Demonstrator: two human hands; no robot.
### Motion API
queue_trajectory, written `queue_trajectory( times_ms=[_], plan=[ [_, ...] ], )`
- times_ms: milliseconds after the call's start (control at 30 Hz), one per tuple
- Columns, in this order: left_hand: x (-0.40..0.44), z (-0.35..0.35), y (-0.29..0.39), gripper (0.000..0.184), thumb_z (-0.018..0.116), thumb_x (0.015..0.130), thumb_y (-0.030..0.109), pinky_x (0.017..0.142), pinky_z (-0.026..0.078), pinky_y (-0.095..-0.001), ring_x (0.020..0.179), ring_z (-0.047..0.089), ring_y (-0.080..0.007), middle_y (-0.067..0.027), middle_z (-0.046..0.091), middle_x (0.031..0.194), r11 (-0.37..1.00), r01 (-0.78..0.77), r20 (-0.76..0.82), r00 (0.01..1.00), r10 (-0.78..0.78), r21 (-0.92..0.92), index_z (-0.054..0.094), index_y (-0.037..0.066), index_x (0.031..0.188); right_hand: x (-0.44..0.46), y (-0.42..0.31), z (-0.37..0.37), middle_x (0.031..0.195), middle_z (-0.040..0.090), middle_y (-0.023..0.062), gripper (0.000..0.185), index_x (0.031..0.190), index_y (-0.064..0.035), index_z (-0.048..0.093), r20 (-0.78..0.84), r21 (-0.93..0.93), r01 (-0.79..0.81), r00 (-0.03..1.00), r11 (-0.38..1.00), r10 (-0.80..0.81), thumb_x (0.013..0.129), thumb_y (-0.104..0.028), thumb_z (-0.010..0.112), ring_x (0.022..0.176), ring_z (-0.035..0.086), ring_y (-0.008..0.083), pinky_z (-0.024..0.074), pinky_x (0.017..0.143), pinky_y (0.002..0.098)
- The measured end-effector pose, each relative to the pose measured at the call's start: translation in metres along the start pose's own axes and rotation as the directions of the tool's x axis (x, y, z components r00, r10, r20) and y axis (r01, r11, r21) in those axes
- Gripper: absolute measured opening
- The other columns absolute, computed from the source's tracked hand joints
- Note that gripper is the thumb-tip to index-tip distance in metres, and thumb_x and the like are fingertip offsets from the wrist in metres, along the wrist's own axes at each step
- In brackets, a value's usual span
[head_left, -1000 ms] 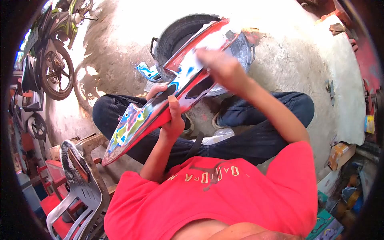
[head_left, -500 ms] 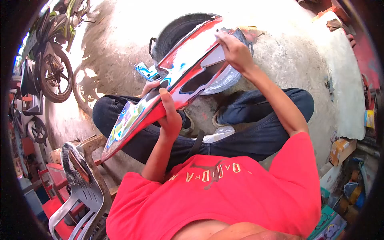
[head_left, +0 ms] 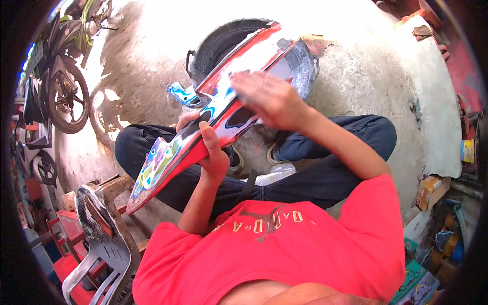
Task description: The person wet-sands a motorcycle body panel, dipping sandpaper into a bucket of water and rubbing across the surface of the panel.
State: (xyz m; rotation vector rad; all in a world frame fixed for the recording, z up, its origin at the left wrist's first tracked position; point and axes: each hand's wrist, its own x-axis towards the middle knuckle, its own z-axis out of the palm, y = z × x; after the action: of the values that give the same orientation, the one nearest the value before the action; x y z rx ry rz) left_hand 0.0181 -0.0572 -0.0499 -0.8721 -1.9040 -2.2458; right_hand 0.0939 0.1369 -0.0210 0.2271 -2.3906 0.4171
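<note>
A long motorcycle body panel (head_left: 239, 104), red with worn white, blue and green patches, slants across my lap, its far end over a black tub (head_left: 203, 48). My left hand (head_left: 211, 150) grips its middle edge, thumb on top and fingers around the side. Across the panel's upper face lies my right hand (head_left: 269, 99), fingers stretched out and a little blurred; whether anything is beneath them is hidden. A smaller blue and white panel piece (head_left: 183, 95) rests on the floor beside the tub.
Motorcycles (head_left: 71, 91) stand at the left. A grey plastic chair (head_left: 109, 244) is close at my lower left. On the right are a pale sheet-covered surface (head_left: 432, 101), a cardboard box (head_left: 432, 192) and assorted clutter. The concrete floor (head_left: 356, 86) spreads around the tub.
My right hand has moved from the panel's far edge down toward its middle, onto the upper face. My left hand keeps its grip, and the panel has barely shifted.
</note>
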Motion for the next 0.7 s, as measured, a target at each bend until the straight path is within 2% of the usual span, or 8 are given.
queue_trajectory(
  times_ms=[100,200,300,333,433,500,533,700],
  plan=[
    [-0.001,-0.002,0.005,0.034,0.051,0.102,0.029,0.090,0.044,-0.0305,0.101,0.053,-0.0153,-0.0095,0.050,0.111,1.000,0.010,0.018,1.000,-0.011,0.020,0.045,0.000,0.120,-0.012,0.028,0.006,0.125,0.067,0.0149,0.035,0.123,-0.0029,0.063,-0.037,-0.030,0.036,0.999,0.999,-0.037,0.090,-0.013,0.062,0.114,0.066,0.0298,0.0522,0.097,0.0416],
    [-0.003,0.000,0.010,0.034,0.054,0.099,0.026,0.091,0.044,-0.0317,0.102,0.052,-0.0155,-0.0094,0.049,0.111,0.999,0.039,0.019,0.999,-0.039,0.038,0.046,0.000,0.119,-0.012,0.069,-0.001,0.118,0.068,0.0192,0.034,0.121,-0.0032,0.064,0.039,-0.079,-0.480,0.874,0.874,0.484,0.087,-0.007,0.063,0.108,0.067,0.0343,0.0534,0.092,0.0425],
    [-0.002,0.001,0.007,0.033,0.057,0.095,0.023,0.094,0.042,-0.0329,0.103,0.052,-0.0164,-0.0092,0.049,0.112,1.000,0.009,0.033,0.999,-0.010,0.006,0.047,0.000,0.118,-0.001,0.025,-0.004,0.116,0.069,0.0176,0.034,0.120,-0.0031,0.064,0.075,-0.057,-0.188,0.979,0.981,0.192,0.087,-0.009,0.062,0.107,0.067,0.0322,0.0535,0.093,0.0421],
    [-0.004,0.000,0.007,0.034,0.057,0.094,0.022,0.094,0.042,-0.0333,0.104,0.052,-0.0167,-0.0091,0.049,0.112,1.000,-0.004,0.044,0.999,0.005,-0.009,0.047,0.000,0.118,0.011,0.000,-0.004,0.115,0.070,0.0156,0.034,0.120,-0.0029,0.064,-0.026,0.063,0.046,0.999,0.997,-0.045,0.087,-0.009,0.061,0.106,0.068,0.0293,0.0535,0.094,0.0420],
    [-0.006,0.000,0.009,0.035,0.059,0.092,0.020,0.096,0.040,-0.0339,0.105,0.051,-0.0178,-0.0092,0.049,0.112,0.999,-0.033,0.076,0.997,0.033,0.001,0.047,0.001,0.118,0.006,-0.001,-0.003,0.116,0.069,0.0163,0.035,0.121,-0.0022,0.063,-0.048,0.082,0.088,0.995,0.993,-0.084,0.086,-0.006,0.061,0.107,0.068,0.0295,0.0536,0.094,0.0416],
    [-0.007,0.000,0.010,0.037,0.061,0.091,0.021,0.097,0.039,-0.0341,0.107,0.050,-0.0181,-0.0089,0.049,0.113,1.000,0.013,0.061,0.998,-0.012,-0.011,0.047,0.001,0.119,-0.012,0.056,0.005,0.114,0.069,0.0178,0.034,0.121,-0.0023,0.064,0.010,-0.154,-0.172,0.984,0.973,0.175,0.088,-0.008,0.059,0.105,0.068,0.0320,0.0540,0.092,0.0409],
    [-0.008,0.000,0.012,0.037,0.061,0.090,0.021,0.097,0.039,-0.0342,0.107,0.050,-0.0180,-0.0088,0.049,0.113,0.999,0.039,0.056,0.998,-0.038,-0.009,0.047,0.001,0.119,-0.011,0.067,0.002,0.115,0.068,0.0187,0.034,0.120,-0.0027,0.064,0.015,-0.153,-0.476,0.875,0.866,0.484,0.087,-0.005,0.059,0.104,0.067,0.0338,0.0540,0.092,0.0408],
    [-0.012,0.000,0.009,0.035,0.060,0.090,0.019,0.097,0.039,-0.0346,0.107,0.050,-0.0181,-0.0096,0.048,0.114,0.999,0.017,0.067,0.998,-0.015,-0.037,0.047,0.002,0.118,0.016,-0.016,-0.001,0.115,0.069,0.0149,0.038,0.119,-0.0037,0.064,-0.061,0.098,0.025,0.998,0.995,-0.019,0.081,0.000,0.060,0.109,0.067,0.0305,0.0542,0.093,0.0396]
  ],
)
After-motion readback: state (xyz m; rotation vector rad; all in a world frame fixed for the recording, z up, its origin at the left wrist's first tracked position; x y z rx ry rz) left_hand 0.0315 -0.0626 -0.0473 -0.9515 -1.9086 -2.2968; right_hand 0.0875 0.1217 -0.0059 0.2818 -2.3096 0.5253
